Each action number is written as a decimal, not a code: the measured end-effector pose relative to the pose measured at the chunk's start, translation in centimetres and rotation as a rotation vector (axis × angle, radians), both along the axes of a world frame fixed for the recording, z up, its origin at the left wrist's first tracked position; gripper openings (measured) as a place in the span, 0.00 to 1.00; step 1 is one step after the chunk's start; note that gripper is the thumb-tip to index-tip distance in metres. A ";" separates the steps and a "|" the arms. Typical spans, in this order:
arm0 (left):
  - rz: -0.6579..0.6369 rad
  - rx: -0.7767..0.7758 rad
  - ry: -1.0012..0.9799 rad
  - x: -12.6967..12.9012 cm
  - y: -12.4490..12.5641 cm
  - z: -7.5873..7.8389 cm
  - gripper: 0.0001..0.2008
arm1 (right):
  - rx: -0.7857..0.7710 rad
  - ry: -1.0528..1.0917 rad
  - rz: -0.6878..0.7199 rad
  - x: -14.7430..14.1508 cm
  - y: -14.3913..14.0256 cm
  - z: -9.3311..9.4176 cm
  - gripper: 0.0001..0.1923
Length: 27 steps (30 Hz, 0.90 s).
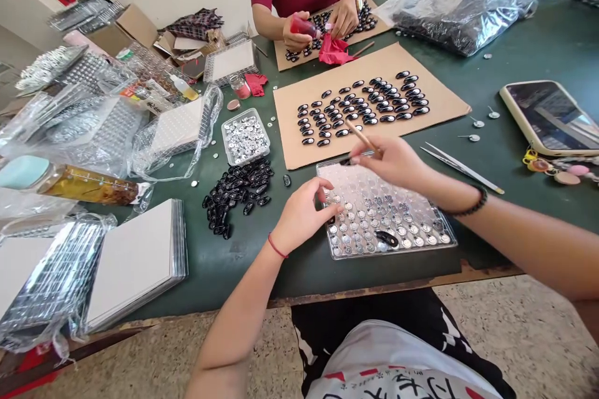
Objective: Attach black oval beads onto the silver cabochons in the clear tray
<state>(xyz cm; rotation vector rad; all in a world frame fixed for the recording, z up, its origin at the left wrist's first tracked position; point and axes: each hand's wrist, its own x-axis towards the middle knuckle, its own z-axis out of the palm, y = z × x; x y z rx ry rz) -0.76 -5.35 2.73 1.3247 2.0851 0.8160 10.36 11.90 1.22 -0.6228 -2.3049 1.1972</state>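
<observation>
A clear plastic tray lies in front of me, its cells filled with several small round silvery pieces. At its left edge is my left hand, with the index finger curled and the thumb reaching over the tray, a gap between them. A small black piece shows just under that thumb; I cannot tell whether it is touched. My right hand is above the tray's far side, pinching a thin wooden stick that points up and left. One black oval piece lies on top of the tray.
Beyond the tray is cardboard with rows of black oval pieces. Left are a box of silvery pieces, a black pile and stacked trays. Right are tweezers and a phone. A co-worker's hands hold a red bottle.
</observation>
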 end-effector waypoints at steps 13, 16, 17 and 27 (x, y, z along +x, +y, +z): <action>-0.190 -0.210 0.165 -0.7 -0.5 -0.6 0.10 | 0.463 -0.110 0.018 -4.6 5.2 -3.5 0.07; -0.198 -0.197 0.170 -0.3 -0.4 -0.4 0.08 | 0.406 0.021 0.008 -3.9 3.6 -1.8 0.11; -0.203 -0.189 0.164 -0.2 -0.4 -0.4 0.07 | 0.362 0.052 0.012 -3.7 2.8 -1.2 0.14; 0.122 0.067 -0.010 -2.2 0.2 -1.5 0.11 | 0.298 -0.121 0.317 -3.2 -2.2 -0.7 0.14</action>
